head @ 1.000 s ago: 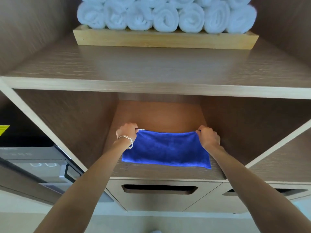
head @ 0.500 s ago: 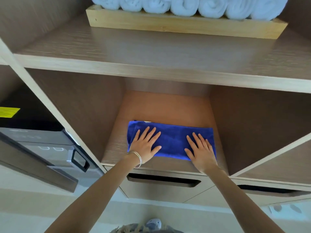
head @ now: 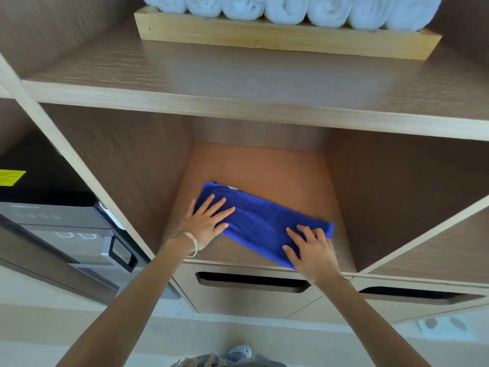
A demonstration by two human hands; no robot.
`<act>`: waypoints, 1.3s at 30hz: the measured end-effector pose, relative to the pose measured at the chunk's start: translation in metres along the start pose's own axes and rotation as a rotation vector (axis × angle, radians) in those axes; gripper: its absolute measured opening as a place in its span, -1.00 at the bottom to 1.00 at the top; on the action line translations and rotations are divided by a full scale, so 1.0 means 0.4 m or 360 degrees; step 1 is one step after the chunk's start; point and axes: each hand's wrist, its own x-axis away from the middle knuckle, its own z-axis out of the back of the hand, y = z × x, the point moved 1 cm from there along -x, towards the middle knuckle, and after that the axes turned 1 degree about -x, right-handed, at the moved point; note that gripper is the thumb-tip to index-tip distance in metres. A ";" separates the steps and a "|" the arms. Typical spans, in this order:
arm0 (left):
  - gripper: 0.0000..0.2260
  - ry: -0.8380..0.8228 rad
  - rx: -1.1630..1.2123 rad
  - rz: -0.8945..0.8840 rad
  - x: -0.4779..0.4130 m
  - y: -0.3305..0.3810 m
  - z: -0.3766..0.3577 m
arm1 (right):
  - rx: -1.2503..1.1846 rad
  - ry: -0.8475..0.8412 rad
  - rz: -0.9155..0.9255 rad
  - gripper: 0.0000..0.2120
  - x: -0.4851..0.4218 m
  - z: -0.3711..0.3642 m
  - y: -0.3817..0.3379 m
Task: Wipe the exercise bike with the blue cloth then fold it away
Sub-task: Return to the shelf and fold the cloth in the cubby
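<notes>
The blue cloth lies folded into a long strip on the floor of the open wooden compartment, slanting from far left to near right. My left hand, with thin bangles at the wrist, rests flat on its left end, fingers spread. My right hand presses flat on its right end near the shelf's front edge. Neither hand grips the cloth. The exercise bike is not in view.
Above is a wide shelf with a wooden tray of several rolled white towels. Two drawers with slot handles sit below the compartment. A grey appliance with a black handle stands to the left.
My hands let go of the cloth's far corners and now lie flat on it. The cloth has turned, its right end swinging toward the front edge.
</notes>
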 end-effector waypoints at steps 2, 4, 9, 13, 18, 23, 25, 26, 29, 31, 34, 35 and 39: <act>-0.57 -0.0006 -0.0220 0.0093 -0.027 -0.009 0.034 | -0.0080 -0.0029 0.0117 -0.58 0.021 0.011 -0.019; -0.56 0.0100 -0.0382 0.0133 -0.038 0.008 0.066 | -0.0284 -0.0097 0.0236 -0.68 0.029 0.033 -0.033; -0.57 0.0160 0.0145 0.0200 0.035 0.136 0.068 | -0.0615 -0.0133 0.0198 -0.70 -0.018 0.086 -0.046; -0.37 0.0102 0.0184 0.0242 0.109 0.162 0.037 | -0.0452 -0.0153 0.0458 -0.69 -0.091 0.088 -0.061; -0.35 0.0055 0.0411 0.0189 0.105 0.126 0.042 | -0.0169 -0.0454 0.0623 -0.42 -0.175 0.067 -0.075; -0.33 -0.0082 0.0492 0.0085 0.050 0.091 0.060 | -0.0121 -0.0416 0.0548 -0.40 -0.184 0.069 -0.070; -0.32 -0.0131 0.0487 -0.0008 0.024 0.078 0.075 | -0.0065 -0.0294 0.0465 -0.43 -0.162 0.071 -0.080; -0.32 -0.0164 0.0486 -0.0058 0.014 0.072 0.083 | -0.0032 -0.0241 0.0413 -0.45 -0.148 0.071 -0.084; -0.41 -0.0236 0.0553 -0.0145 0.002 0.054 0.095 | 0.0112 -0.0156 0.0269 -0.52 -0.107 0.065 -0.090; -0.46 -0.0216 0.0579 -0.0169 0.004 0.050 0.097 | 0.0152 -0.0153 0.0211 -0.55 -0.099 0.073 -0.092; -0.44 -0.0114 0.0508 -0.0213 0.001 0.065 0.097 | 0.0103 -0.0248 0.0215 -0.44 -0.117 0.096 -0.089; -0.41 -0.0109 0.0489 -0.0223 -0.002 0.072 0.096 | 0.0069 -0.0328 0.0238 -0.38 -0.123 0.102 -0.089; -0.31 -0.0177 0.0232 -0.0245 -0.010 0.088 0.088 | 0.0086 -0.0489 0.0329 -0.24 -0.122 0.106 -0.092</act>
